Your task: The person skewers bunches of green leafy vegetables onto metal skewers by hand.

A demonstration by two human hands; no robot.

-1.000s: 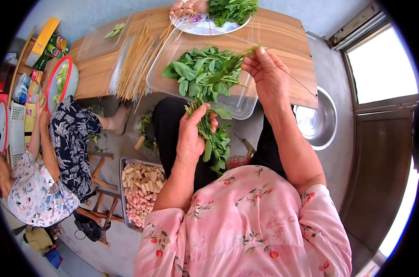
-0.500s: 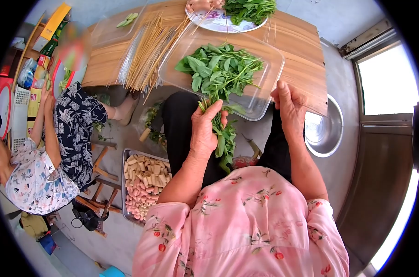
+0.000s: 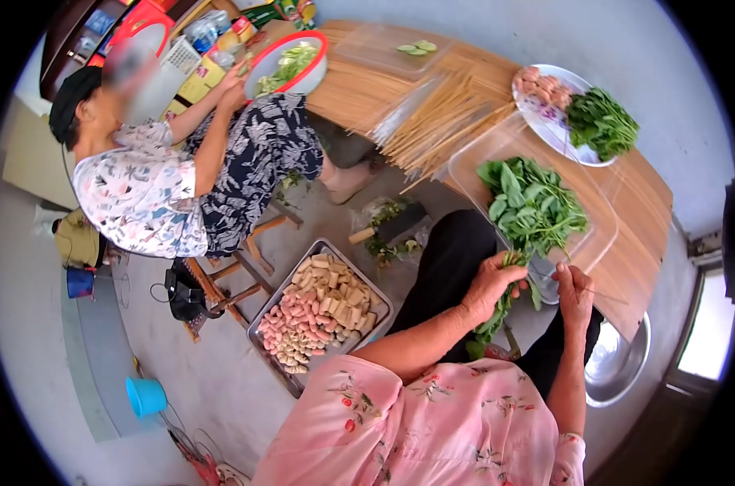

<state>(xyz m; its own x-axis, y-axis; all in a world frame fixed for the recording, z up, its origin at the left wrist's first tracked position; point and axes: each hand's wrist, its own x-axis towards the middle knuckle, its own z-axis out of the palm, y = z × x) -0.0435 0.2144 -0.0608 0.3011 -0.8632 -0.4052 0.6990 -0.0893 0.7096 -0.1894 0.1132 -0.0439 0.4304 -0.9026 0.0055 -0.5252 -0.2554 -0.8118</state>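
My left hand (image 3: 493,287) is closed around a small bunch of leafy greens (image 3: 491,326), whose leaves hang down over my lap. Just to the right, my right hand (image 3: 576,296) pinches a thin stick that looks like a bamboo skewer (image 3: 606,296). Beyond both hands, a clear plastic tray (image 3: 602,243) at the table edge holds a pile of leafy greens (image 3: 534,202). Left of that tray lies a spread of bamboo skewers (image 3: 440,125). A white plate (image 3: 576,78) behind carries pinkish meat pieces (image 3: 542,85) and more greens (image 3: 602,121).
At left sits a co-worker (image 3: 145,182) with hands by a red-rimmed basin (image 3: 323,61) of cut vegetables. On the floor are a metal tray (image 3: 388,312) of sausage and other pieces, a cleaver (image 3: 404,220), a steel basin (image 3: 639,356) and a blue bucket (image 3: 146,397).
The view has swung left, so everything sits further right and more of the co-worker shows. My right hand has come closer to my left, and a thin stick now shows in it.
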